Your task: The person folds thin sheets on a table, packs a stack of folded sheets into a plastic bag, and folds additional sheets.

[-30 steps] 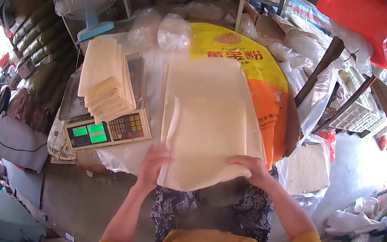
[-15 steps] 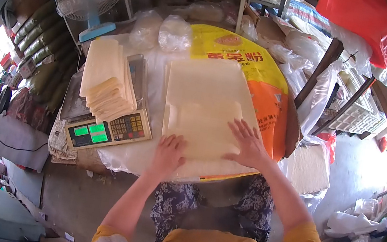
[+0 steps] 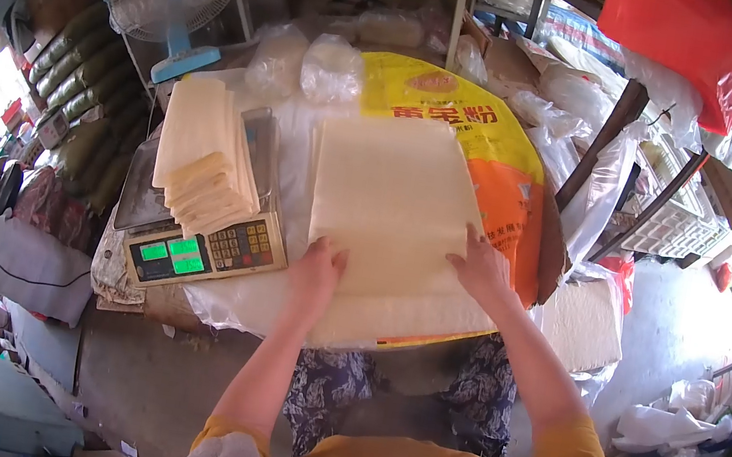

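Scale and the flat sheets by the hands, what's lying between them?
In the head view, a strip of white plastic lies between the scale and the sheets. At its near end, the left hand is at the sheets' left edge.

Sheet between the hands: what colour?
The sheet is pale cream, best seen in the head view.

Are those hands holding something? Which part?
The pale sheet, maybe: the left hand is at its left edge, the right hand at its right; gripping or just touching, I can't tell.
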Tool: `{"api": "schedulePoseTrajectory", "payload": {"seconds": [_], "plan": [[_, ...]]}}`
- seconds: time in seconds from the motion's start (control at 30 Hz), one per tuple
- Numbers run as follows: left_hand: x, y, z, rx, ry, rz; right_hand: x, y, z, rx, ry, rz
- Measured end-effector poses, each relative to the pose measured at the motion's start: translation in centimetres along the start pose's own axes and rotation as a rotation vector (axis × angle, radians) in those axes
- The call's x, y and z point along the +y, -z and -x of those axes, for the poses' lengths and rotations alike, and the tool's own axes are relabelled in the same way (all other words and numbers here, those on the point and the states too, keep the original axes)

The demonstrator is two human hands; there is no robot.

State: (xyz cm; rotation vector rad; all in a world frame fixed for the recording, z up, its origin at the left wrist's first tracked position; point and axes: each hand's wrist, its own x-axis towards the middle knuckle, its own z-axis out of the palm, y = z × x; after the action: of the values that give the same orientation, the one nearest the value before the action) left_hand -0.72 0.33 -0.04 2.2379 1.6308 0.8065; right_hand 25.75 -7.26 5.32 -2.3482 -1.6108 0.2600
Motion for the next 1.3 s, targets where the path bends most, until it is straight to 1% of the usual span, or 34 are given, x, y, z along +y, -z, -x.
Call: {"api": "schedulePoseTrajectory", "payload": {"seconds": [0.1, 0.2, 0.3, 0.37, 0.4, 0.47, 0.5, 0.57, 0.6, 0.67, 0.7, 0.73, 0.8, 0.9, 1.0, 1.03, 1.07, 1.1, 1.13, 1.17, 1.2, 1.27, 1.3], "plan": [[-0.4, -0.2, -0.2, -0.044, 0.01, 0.014, 0.5, -2.0, -0.3, 0.357, 0.609, 0.128], [0.3, 1.2, 0.4, 0.051, 0.013, -0.037, 1.2, -3.9, 0.3, 0.26, 0.554, 0.116], [2.3, 4.5, 3.8, 0.056, 0.231, 0.05, -1.4, -1.2, 3.9, -0.005, 0.298, 0.232], [2.2, 2.7, 6.4, -0.182, 0.36, 0.46, -2.5, -1.9, 6.5, -0.13, 0.314, 0.277], [2.4, 2.1, 7.1, -0.287, 0.426, 0.665, -3.0, -2.1, 7.9, -0.099, 0.421, 0.095], [2.9, 2.6, 7.1, -0.201, 0.344, 0.902, -4.6, -2.7, 9.6, -0.034, 0.644, -0.294], [2.6, 3.5, 6.9, -0.146, 0.296, 1.014, -4.9, -3.1, 9.5, -0.004, 0.652, -0.31], [1.1, 6.2, 4.3, 0.0, 0.129, 1.028, -3.9, -3.3, 8.4, 0.061, 0.66, -0.335], [0.5, 7.9, 2.5, 0.059, 0.044, 1.036, -3.3, -3.3, 8.0, 0.041, 0.62, -0.334], [1.0, 14.3, -1.5, 0.274, -0.017, 1.085, -1.9, -3.3, 7.5, 0.0, 0.519, -0.322], [0.7, 17.3, -3.4, 0.373, -0.055, 0.971, -1.5, -3.5, 7.4, -0.01, 0.515, -0.299], [-0.6, 19.7, -5.7, 0.421, -0.037, 0.917, -1.3, -3.6, 7.4, 0.007, 0.556, -0.274], [-2.9, 23.8, -9.0, 0.381, -0.066, 0.904, -1.0, -3.8, 7.6, 0.036, 0.635, -0.223], [-7.9, 24.2, -12.4, 0.393, 0.307, 0.909, -0.8, -4.5, 7.7, 0.102, 0.684, -0.195], [-11.1, 22.2, -12.4, 0.351, 0.35, 0.808, -0.8, -4.5, 7.7, 0.101, 0.708, -0.232], [-12.8, 21.6, -12.6, 0.342, 0.314, 0.937, -0.8, -4.6, 7.4, 0.11, 0.72, -0.229], [-10.1, 22.5, -11.2, 0.289, 0.269, 0.993, -0.9, -4.7, 7.3, 0.11, 0.731, -0.224], [-13.6, 22.2, -12.8, 0.346, 0.279, 0.784, -1.3, -4.4, 7.5, 0.033, 0.689, -0.253], [-13.0, 22.0, -12.3, 0.501, 0.178, 0.546, -2.3, -3.8, 7.4, -0.037, 0.656, -0.282], [-12.3, 21.8, -11.7, 0.67, 0.119, 0.282, -3.2, -3.7, 7.3, -0.096, 0.634, -0.314], [-8.9, 21.0, -9.5, 0.929, -0.002, -0.006, -3.9, -4.3, 7.4, -0.087, 0.691, -0.296], [-5.2, 19.2, -5.1, 0.866, -0.169, 0.177, -5.5, -5.7, 7.4, -0.054, 0.81, -0.272], [-4.2, 17.4, -3.4, 0.823, -0.201, 0.207, -6.5, -6.1, 7.5, -0.033, 0.873, -0.208]]}}
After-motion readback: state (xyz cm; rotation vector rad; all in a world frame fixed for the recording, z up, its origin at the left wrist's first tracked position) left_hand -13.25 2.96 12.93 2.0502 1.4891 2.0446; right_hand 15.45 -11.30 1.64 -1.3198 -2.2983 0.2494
